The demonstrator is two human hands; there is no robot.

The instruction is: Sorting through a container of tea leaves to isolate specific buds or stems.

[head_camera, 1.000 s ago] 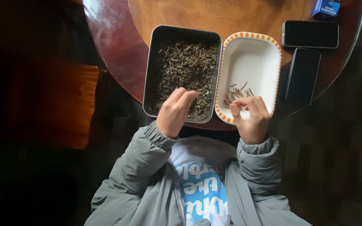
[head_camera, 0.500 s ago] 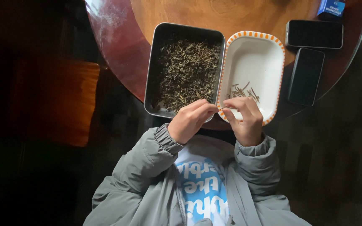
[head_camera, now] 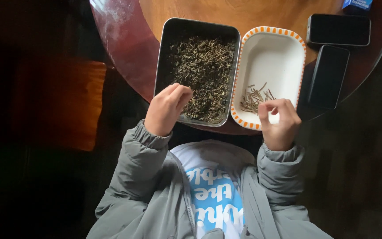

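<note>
Left hand [head_camera: 166,108] moved back over metal tray [head_camera: 164,57] near edge, fingers together, pinching dried leaves [head_camera: 204,71]. Right hand [head_camera: 279,121] curled, pinch unclear, now beside stems [head_camera: 255,94] in white dish [head_camera: 288,44].

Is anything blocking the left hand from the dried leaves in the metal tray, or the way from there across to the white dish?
Nothing visible does. The left hand is already over the metal tray, fingertips at the dried leaves. The white dish sits right beside it, rims adjoining; only the right hand hovers at its near edge.
</note>
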